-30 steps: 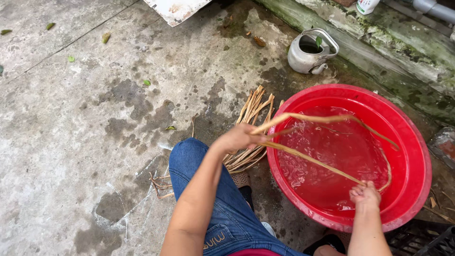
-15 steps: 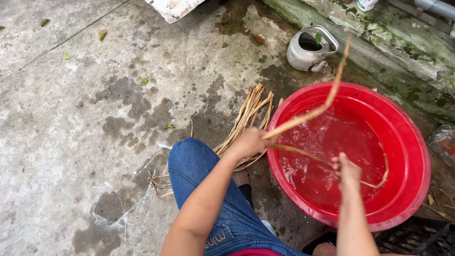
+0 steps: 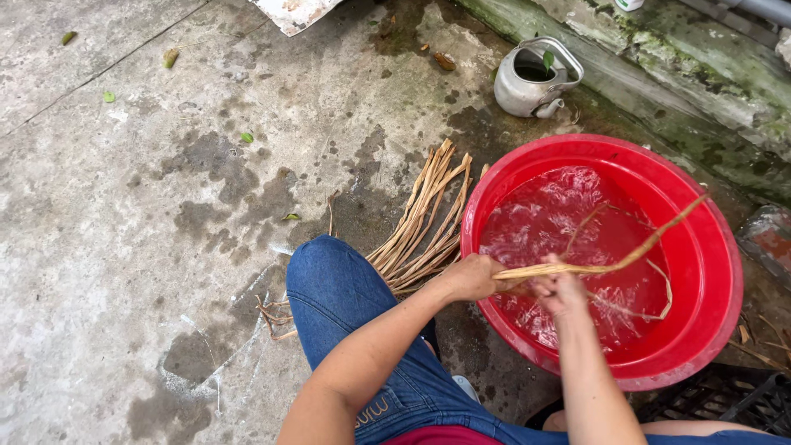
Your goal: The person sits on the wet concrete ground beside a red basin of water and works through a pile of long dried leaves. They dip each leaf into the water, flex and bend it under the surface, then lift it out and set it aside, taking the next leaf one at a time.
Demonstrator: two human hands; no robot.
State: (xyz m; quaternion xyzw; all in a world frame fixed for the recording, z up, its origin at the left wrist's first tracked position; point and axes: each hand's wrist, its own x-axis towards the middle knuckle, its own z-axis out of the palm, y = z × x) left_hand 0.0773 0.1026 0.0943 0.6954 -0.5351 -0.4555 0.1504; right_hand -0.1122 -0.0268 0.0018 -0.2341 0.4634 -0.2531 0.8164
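Observation:
A red plastic basin [image 3: 700,330] holds rippling water. My left hand [image 3: 474,276] grips the thick end of a long tan plant stem [image 3: 634,257] over the basin's near rim. My right hand [image 3: 562,288] is closed on the same stem just to the right of the left hand. The stem runs up and to the right across the water, and a thinner strand [image 3: 659,297] curves down from it into the water. A bundle of similar dried stems [image 3: 424,218] lies on the ground left of the basin, beside my knee in blue jeans [image 3: 334,288].
A dented metal kettle [image 3: 535,78] stands beyond the basin by a mossy concrete ledge [image 3: 700,82]. Wet concrete ground with scattered leaves spreads to the left. A dark plastic crate [image 3: 725,400] sits at the lower right. A brick-like block [image 3: 770,239] lies right of the basin.
The stem has swung down from pointing up toward the kettle to lying low across the basin. My right hand has moved left to join my left hand on it.

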